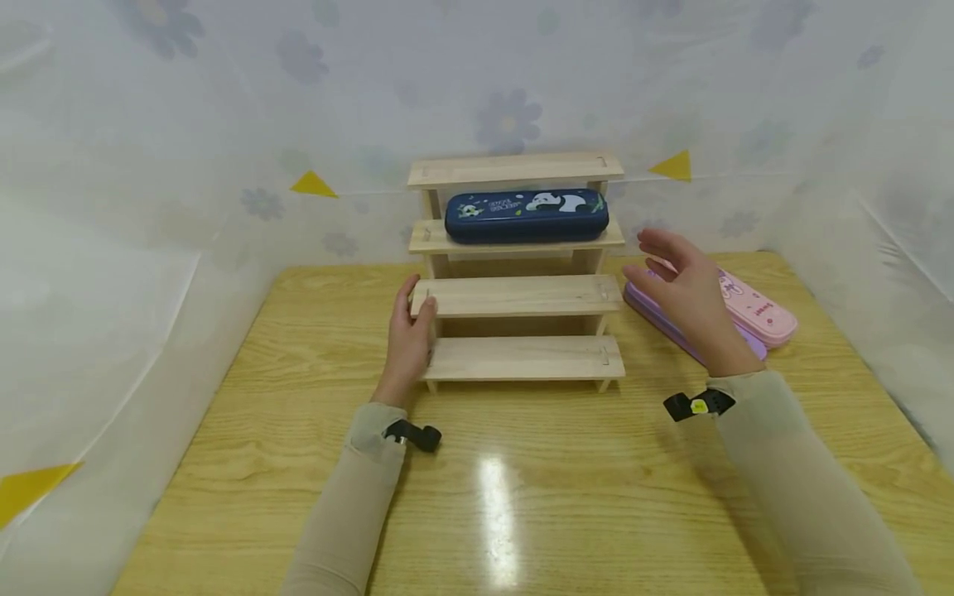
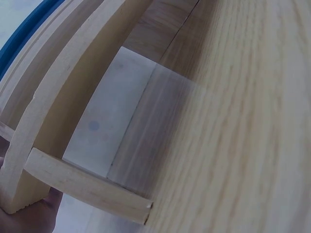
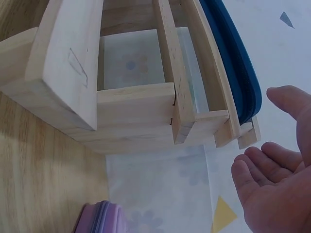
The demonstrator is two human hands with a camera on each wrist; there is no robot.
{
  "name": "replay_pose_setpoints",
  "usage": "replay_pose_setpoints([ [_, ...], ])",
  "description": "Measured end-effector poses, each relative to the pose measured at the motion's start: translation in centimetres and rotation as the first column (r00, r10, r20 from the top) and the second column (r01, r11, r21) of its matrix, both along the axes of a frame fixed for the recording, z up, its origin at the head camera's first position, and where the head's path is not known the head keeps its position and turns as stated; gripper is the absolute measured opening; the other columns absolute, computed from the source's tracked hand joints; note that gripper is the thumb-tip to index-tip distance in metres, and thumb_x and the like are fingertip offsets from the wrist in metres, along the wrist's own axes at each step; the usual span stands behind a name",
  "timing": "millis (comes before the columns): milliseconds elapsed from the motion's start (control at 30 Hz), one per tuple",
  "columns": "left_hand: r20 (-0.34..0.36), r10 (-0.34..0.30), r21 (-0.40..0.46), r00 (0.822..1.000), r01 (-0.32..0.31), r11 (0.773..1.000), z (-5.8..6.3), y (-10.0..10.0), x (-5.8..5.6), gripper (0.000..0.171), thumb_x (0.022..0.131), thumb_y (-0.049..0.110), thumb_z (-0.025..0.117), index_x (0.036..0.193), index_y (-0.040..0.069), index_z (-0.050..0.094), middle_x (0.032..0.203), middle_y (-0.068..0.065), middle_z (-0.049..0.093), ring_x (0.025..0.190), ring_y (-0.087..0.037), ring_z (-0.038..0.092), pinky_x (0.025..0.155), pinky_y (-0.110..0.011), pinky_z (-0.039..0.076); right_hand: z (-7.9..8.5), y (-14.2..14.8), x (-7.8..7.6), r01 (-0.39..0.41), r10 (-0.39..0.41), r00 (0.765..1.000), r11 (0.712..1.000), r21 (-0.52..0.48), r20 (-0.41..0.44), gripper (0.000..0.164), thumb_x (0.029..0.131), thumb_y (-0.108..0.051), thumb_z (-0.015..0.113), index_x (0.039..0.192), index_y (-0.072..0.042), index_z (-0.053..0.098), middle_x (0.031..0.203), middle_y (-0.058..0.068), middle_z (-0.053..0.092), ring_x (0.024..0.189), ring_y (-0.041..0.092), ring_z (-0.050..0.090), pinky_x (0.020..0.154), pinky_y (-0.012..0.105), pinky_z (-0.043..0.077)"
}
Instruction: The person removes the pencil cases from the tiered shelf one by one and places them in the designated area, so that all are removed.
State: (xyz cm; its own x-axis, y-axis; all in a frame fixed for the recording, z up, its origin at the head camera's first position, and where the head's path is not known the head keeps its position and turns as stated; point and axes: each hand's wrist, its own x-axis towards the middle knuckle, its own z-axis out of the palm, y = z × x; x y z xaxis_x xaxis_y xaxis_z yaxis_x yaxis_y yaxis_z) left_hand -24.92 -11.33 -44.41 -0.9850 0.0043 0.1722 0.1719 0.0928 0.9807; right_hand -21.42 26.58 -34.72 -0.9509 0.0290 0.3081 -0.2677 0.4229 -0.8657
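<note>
A four-tier wooden step rack (image 1: 514,295) stands on the table. My left hand (image 1: 409,335) holds the left end of its second board from the bottom, thumb over the top face. In the left wrist view, part of that hand (image 2: 36,217) shows below the board's end. On the second board from the top lies a navy pencil case (image 1: 526,217) with panda pictures. To the right of the rack, my right hand (image 1: 689,298) is in the air with its fingers spread and holds nothing. The right wrist view puts this hand (image 3: 279,179) close by the pencil case's end.
A pink pencil case (image 1: 771,319) lies partly over a purple pencil case (image 1: 659,319) on the table (image 1: 589,472), under and behind my right hand. Flower-patterned white sheeting (image 1: 358,91) hangs behind and at both sides, with yellow triangles (image 1: 674,165) on it.
</note>
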Motion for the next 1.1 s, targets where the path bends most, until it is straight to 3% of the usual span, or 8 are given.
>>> replay_pose_setpoints([
  [133,-0.003,-0.005,0.002,1.000,0.005,1.000,0.0,-0.1,0.0,0.054,0.101,0.051,0.049,0.151,0.039,0.033,0.154,0.003,0.029,0.058,-0.015,0.036,0.056,-0.031,0.036,0.6,-0.7,-0.6,-0.011,0.011,1.000,1.000,-0.001,-0.011,0.061,0.092,-0.024,0.073,0.146,-0.013,0.047,0.146,0.006,0.048,0.134,0.022,0.044,0.108,0.036,0.038],
  [300,-0.004,-0.009,0.014,1.000,0.009,1.000,-0.1,-0.1,-0.2,0.054,0.101,0.050,0.050,0.151,0.040,0.033,0.151,0.003,0.035,0.081,-0.015,0.048,0.070,-0.031,0.040,1.2,-1.3,-1.7,-0.028,0.028,1.000,1.000,-0.004,-0.008,0.063,0.092,-0.026,0.073,0.148,-0.014,0.046,0.147,0.005,0.047,0.135,0.021,0.043,0.109,0.036,0.036],
  [367,-0.004,-0.007,0.017,1.000,0.007,1.000,-0.1,-0.1,-0.2,0.054,0.101,0.050,0.050,0.151,0.040,0.033,0.149,0.002,0.037,0.082,-0.016,0.048,0.070,-0.032,0.040,1.4,-1.5,-2.2,-0.031,0.031,1.000,1.000,0.002,-0.001,0.065,0.092,-0.026,0.073,0.149,-0.015,0.044,0.148,0.004,0.046,0.135,0.019,0.042,0.110,0.035,0.035],
  [533,-0.005,-0.003,0.003,1.000,0.003,1.000,-0.2,-0.1,-0.2,0.054,0.101,0.051,0.050,0.151,0.040,0.033,0.151,0.003,0.032,0.069,-0.017,0.042,0.061,-0.032,0.038,1.9,-2.0,-3.3,-0.046,0.046,0.999,0.999,0.001,-0.001,0.069,0.091,-0.027,0.074,0.150,-0.014,0.042,0.150,0.004,0.044,0.137,0.022,0.040,0.111,0.036,0.033],
  [767,-0.008,0.002,-0.020,1.000,-0.002,1.000,-0.3,-0.1,-0.2,0.054,0.100,0.052,0.049,0.151,0.041,0.033,0.155,0.008,0.026,0.065,-0.017,0.041,0.058,-0.032,0.039,2.2,-2.6,-4.4,-0.056,0.056,0.998,0.998,-0.001,-0.021,0.069,0.090,-0.025,0.075,0.149,-0.009,0.042,0.149,0.011,0.043,0.137,0.025,0.039,0.112,0.038,0.032],
  [1100,0.009,-0.002,-0.018,1.000,0.002,1.000,-0.3,-0.1,-0.2,0.054,0.101,0.052,0.049,0.151,0.042,0.032,0.156,0.008,0.024,0.069,-0.018,0.042,0.062,-0.033,0.040,2.4,-3.2,-5.7,-0.056,0.056,0.998,0.998,0.025,-0.008,0.073,0.088,-0.025,0.078,0.149,-0.007,0.042,0.148,0.009,0.045,0.136,0.022,0.041,0.111,0.039,0.033],
])
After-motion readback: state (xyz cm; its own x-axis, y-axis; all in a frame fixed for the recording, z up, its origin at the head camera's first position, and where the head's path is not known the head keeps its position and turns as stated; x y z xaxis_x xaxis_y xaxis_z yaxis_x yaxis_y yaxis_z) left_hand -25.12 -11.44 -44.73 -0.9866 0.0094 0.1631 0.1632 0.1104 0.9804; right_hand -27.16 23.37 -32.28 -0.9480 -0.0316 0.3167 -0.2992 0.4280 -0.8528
